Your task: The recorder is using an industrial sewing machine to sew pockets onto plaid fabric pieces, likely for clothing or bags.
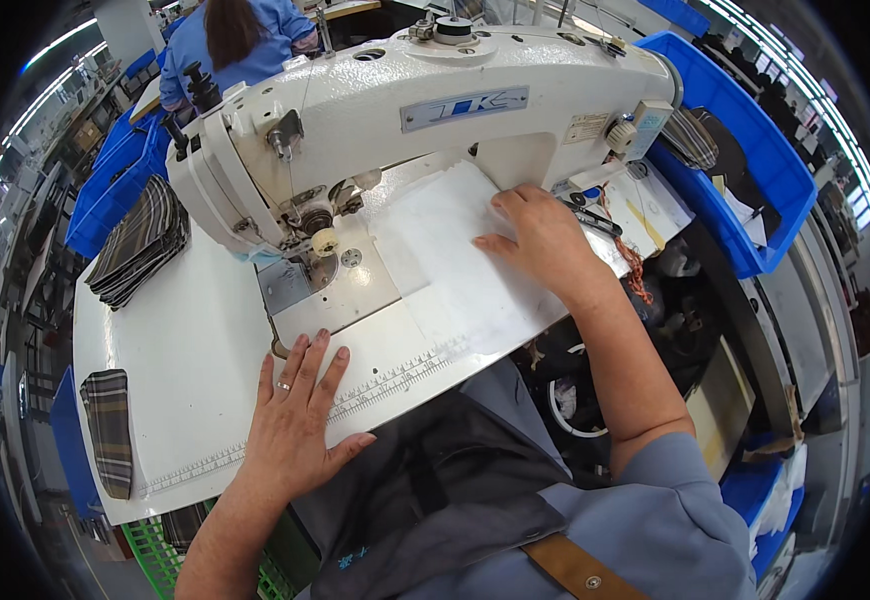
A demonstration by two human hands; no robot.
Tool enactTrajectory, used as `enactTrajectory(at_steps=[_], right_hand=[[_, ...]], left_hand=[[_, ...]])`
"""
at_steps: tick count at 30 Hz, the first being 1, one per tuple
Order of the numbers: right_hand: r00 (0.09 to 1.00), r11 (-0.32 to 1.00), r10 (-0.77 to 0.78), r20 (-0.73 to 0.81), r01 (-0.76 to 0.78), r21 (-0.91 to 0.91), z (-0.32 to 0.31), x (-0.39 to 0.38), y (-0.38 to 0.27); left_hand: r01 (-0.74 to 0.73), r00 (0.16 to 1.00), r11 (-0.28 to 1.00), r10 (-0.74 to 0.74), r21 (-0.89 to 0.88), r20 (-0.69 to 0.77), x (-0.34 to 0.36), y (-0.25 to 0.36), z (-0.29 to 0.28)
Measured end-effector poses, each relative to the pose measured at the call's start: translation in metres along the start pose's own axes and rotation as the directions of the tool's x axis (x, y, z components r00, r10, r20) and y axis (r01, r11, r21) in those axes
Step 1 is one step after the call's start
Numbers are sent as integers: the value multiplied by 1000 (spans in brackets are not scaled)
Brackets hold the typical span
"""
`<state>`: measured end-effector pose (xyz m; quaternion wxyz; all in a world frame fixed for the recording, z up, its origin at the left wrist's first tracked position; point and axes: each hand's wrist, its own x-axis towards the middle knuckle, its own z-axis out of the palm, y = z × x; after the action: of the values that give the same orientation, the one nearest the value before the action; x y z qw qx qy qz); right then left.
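Note:
A white industrial sewing machine (355, 95) stands on a white worktable (190, 340). My left hand (300, 410) lies flat near the table's front edge, fingers spread, just in front of the metal plate under the needle area. It holds nothing. Under my right hand (545, 240) is a thin white sheet (445, 240), spread to the right of the machine's needle. That hand rests on the sheet's right part with thumb and fingers apart. Whether the sheet is one layer or several I cannot tell. A printed ruler strip (395, 385) runs along the front edge.
A stack of dark plaid cloth pieces (140, 245) lies at the far left; a narrow plaid piece (108, 430) lies nearer. Blue bins (790, 190) stand right and left. Orange threads (635, 270) hang by the right edge. A green basket (150, 550) sits below; another person (230, 50) is behind.

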<state>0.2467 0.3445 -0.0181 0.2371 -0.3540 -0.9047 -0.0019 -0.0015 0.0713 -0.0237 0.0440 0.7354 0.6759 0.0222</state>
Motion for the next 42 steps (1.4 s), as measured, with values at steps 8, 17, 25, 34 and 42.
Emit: enactTrajectory(at_steps=[8,17,25,34,42], right_hand=[[997,997,67,-22,-68,-35,8,-11,18],[993,992,87,-82,-94,-79,1,-16,24],[995,993,29,-98,-39,-110,5,-9,31],[875,984,-146,-462,178,27,-37,-16,4],[812,806,-467,-350,554,209,-45,-61,-98]], left_hand=[[9,999,1000,-8,9,-37,-1,1,2],[27,999,1000,-27,6,-45,-3,1,2],[21,998,1000,-20,18,-65,0,2,4],[-15,993,978,-9,-207,-116,7,-4,9],[-276,918,-109,-323,-955,-229,71,22,11]])
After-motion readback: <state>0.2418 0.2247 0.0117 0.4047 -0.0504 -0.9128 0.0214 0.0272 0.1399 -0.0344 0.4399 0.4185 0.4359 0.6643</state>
